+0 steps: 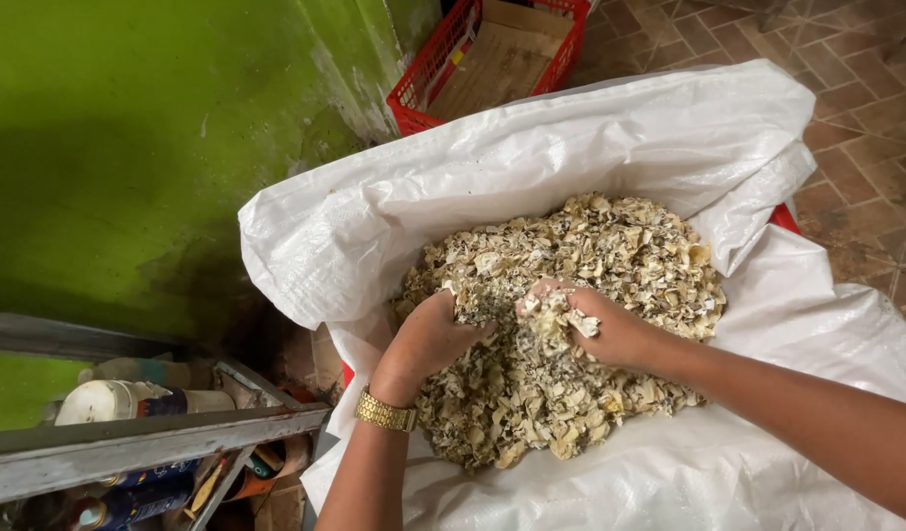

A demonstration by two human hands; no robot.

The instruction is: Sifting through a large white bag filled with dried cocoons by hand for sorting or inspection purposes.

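Pale tan dried flakes (pixel 581 295), speckled dark, heaped loose in open white woven sack (pixel 590 128); both hands dug into the heap's middle.

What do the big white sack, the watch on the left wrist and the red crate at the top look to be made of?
Large white sack: probably woven plastic, going by the slight sheen and stiff crinkled folds.
Gold-coloured wristwatch band: looks like linked metal, shiny.
Red lattice crate: apparently moulded plastic with a grid wall; a flat brown sheet, likely cardboard, lies inside.
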